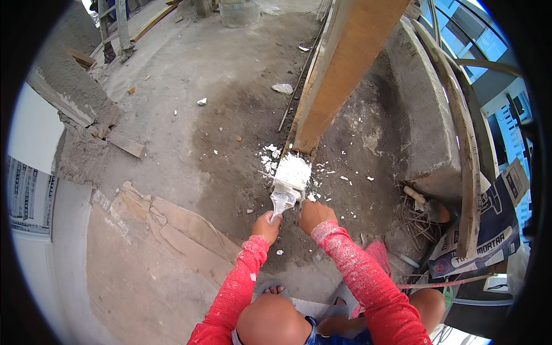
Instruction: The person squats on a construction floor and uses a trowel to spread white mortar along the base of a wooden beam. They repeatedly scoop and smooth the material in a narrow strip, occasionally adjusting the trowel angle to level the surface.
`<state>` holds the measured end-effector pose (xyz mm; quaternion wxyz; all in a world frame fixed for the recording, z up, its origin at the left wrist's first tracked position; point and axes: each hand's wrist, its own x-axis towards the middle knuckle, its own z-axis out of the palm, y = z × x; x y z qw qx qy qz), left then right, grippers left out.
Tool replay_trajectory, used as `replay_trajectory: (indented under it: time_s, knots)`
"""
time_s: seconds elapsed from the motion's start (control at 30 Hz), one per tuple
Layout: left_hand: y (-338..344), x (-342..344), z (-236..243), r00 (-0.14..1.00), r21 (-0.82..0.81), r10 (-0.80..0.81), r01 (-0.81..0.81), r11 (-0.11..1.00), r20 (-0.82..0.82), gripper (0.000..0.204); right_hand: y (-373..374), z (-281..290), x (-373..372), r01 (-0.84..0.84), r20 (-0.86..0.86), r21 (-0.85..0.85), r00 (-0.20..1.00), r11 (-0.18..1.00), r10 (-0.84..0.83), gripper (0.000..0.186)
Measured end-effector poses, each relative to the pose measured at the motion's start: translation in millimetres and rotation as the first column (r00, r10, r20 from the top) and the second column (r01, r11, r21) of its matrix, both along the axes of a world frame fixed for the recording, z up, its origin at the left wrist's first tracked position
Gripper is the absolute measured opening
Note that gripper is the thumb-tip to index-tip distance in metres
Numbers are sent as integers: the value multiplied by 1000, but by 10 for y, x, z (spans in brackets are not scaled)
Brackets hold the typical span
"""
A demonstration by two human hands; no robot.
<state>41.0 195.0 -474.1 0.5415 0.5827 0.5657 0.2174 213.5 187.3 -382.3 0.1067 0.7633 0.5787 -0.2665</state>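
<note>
My left hand [267,227] is closed round the handle of a wide flat paintbrush [283,201], its handle smeared white. The brush's bristle end is caked white and points away from me, close to the near end of a long wooden plank [339,75]. Closed, my right hand [315,215] sits just right of the brush, near its metal band. Something thin and greyish shows at its fingertips, mostly hidden, and I cannot make out what it is. White crumbs [270,156] lie scattered on the ground around the bristles.
Torn brown cardboard [172,230] covers ground at the left. To the right are a rough concrete block [422,115], a leaning timber strip [460,144], a trowel [440,211], wire scraps and a dark mortar bag [483,236]. A bucket [239,12] stands at the far side.
</note>
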Motion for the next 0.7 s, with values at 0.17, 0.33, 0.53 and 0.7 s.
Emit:
replay_trajectory:
  time_s: [0.17, 0.33, 0.53, 0.7]
  knots:
    - [-30, 6, 2, 1000, -2, 13, -13, 1000, -12, 31, 26, 30, -8, 25, 27, -26, 999, 999, -25, 28]
    - [-48, -2, 47, 996, -107, 10, -19, 994, -85, 34, -6, 45, -48, -76, 5, -102, 997, 992, 77, 25]
    - [-46, 14, 32, 981, 189, 6, 31, 982, -192, 35, 61, 62, -3, -85, 86, 2, 993, 996, 85, 24]
    - [-59, 2, -18, 989, 11, -8, 9, 1000, -146, 43, 104, 106, 28, -68, 103, -37, 992, 997, 71, 25]
